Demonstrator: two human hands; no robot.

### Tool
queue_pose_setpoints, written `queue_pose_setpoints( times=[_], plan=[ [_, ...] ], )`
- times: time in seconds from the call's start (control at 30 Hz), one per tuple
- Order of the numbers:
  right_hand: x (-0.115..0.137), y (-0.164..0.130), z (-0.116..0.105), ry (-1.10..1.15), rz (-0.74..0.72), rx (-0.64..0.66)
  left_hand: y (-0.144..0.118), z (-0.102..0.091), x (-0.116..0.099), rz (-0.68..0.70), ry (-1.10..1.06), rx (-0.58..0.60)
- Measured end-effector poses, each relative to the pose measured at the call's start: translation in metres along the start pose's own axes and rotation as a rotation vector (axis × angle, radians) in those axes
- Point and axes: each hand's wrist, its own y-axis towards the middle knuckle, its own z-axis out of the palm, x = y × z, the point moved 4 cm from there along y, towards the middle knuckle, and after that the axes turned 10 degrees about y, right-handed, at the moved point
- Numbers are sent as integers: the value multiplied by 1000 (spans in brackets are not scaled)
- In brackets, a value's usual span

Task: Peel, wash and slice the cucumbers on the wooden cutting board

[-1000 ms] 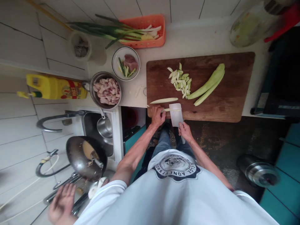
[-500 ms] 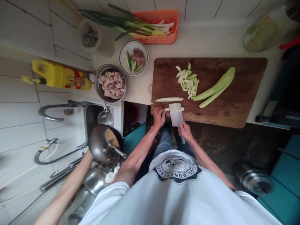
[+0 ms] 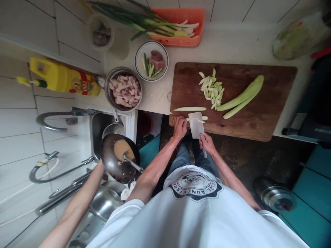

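My right hand (image 3: 207, 144) grips the handle of a cleaver (image 3: 196, 124), its blade resting on a pale vegetable strip (image 3: 197, 119) at the near edge of the wooden cutting board (image 3: 258, 110). My left hand (image 3: 179, 126) pins the strip's left end beside the blade. Another long strip (image 3: 190, 109) lies just beyond. A pile of cut slices (image 3: 212, 89) and two peeled green halves (image 3: 241, 97) sit further out on the board.
A pot of raw meat (image 3: 125, 90), a small bowl (image 3: 151, 61), an orange basket with green onions (image 3: 178, 24) and a yellow oil bottle (image 3: 64, 81) lie left. Another person's arm (image 3: 77, 203) holds a wok (image 3: 119, 158) over the sink.
The other person's arm has reached in and brought the wok nearer the sink's front. My hands stay on the strip and cleaver; the view has shifted slightly.
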Motion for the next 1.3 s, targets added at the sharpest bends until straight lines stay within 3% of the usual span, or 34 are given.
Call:
queue_pose_setpoints(
  times=[0.23, 0.33, 0.5, 0.9, 1.3],
  plan=[
    [15, -14, -28, 23, -5, -97, 19, 32, -29, 70, -69, 103],
    [16, -15, -31, 34, -14, -103, 17, 24, -31, 41, -58, 83],
    [9, -11, -26, 60, -20, -105, -4, 6, -20, -128, 91, -24],
    [9, -3, -22, 6, 21, 3, 2, 16, -29, -187, -61, -39],
    [5, -1, -15, 13, 43, 103, 0, 22, -22, -207, -37, -39]
  ],
)
